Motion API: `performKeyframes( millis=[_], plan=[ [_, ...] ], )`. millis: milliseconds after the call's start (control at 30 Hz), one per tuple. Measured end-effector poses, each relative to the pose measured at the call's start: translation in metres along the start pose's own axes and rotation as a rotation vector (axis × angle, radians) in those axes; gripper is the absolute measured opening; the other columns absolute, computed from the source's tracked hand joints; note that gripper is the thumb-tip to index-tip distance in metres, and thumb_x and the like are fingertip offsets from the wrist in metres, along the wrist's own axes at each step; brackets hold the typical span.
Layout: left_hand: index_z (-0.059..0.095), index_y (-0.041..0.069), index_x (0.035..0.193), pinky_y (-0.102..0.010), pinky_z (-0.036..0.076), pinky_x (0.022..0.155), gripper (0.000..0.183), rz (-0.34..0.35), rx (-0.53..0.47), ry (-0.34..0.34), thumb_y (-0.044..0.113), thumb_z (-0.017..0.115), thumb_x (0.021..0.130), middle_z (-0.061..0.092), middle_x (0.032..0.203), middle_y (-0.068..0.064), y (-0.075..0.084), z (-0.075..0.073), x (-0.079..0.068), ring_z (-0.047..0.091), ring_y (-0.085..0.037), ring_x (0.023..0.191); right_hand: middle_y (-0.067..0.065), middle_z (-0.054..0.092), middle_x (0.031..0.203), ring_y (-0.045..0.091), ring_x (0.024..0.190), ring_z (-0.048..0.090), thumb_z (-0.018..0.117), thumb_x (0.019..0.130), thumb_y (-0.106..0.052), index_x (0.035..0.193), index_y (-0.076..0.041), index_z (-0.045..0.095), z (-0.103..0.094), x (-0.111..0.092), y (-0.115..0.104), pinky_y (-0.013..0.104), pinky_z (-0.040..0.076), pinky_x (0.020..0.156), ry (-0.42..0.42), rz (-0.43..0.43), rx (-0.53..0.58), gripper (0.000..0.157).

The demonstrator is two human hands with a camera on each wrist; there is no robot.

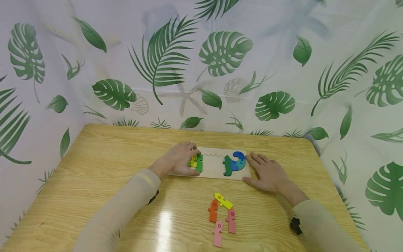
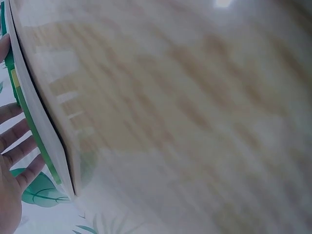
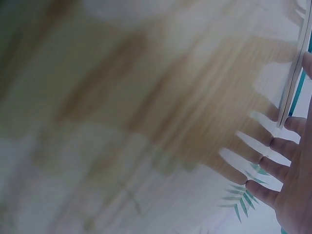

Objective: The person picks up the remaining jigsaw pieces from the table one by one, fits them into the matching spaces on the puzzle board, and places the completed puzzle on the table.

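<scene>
A pale wooden puzzle board (image 1: 214, 164) lies on the table with coloured pieces on it. My left hand (image 1: 179, 159) rests over its left part, thumb and fingertips touching around a light green piece (image 1: 199, 163). Beside that, a yellow-green piece (image 1: 192, 160) is partly hidden under this hand. On the board's right part sit a dark green piece (image 1: 227, 167) and a curved blue tail (image 1: 240, 162) of joined pieces. My right hand (image 1: 269, 173) lies on the table with fingers spread, its fingertips at the board's right edge. Both wrist views show spread fingers along the board's edge.
Nearer the front lie loose pieces: a yellow one (image 1: 224, 201), an orange one (image 1: 213, 210), a dark pink one (image 1: 231, 221) and a light pink one (image 1: 218, 233). A leaf-patterned cloth (image 1: 176, 112) hangs behind the wooden table (image 1: 126, 147).
</scene>
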State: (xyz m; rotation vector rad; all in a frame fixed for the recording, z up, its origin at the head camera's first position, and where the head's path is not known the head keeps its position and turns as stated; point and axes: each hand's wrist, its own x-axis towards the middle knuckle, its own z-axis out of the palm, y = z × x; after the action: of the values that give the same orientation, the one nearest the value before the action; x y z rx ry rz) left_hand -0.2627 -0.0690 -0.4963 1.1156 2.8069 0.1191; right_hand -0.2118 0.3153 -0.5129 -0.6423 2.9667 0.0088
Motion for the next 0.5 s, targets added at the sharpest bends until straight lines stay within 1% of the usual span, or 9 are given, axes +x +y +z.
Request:
performKeyframes(
  millis=[500],
  plan=[
    [0.057, 0.019, 0.15, -0.045, 0.049, 0.108, 0.084, 0.0, -0.006, -0.003, 0.074, 0.063, 0.088, 0.055, 0.143, -0.008, 0.0017, -0.0018, -0.0012, 0.053, -0.023, 0.124, 0.017, 0.033, 0.173, 0.047, 0.154, 0.039, 0.047, 0.096, -0.079, 0.168, -0.015, 0.029, -0.0035, -0.0009, -0.0031, 0.071, 0.038, 0.116, -0.003, -0.003, 0.002, 0.098]
  ],
)
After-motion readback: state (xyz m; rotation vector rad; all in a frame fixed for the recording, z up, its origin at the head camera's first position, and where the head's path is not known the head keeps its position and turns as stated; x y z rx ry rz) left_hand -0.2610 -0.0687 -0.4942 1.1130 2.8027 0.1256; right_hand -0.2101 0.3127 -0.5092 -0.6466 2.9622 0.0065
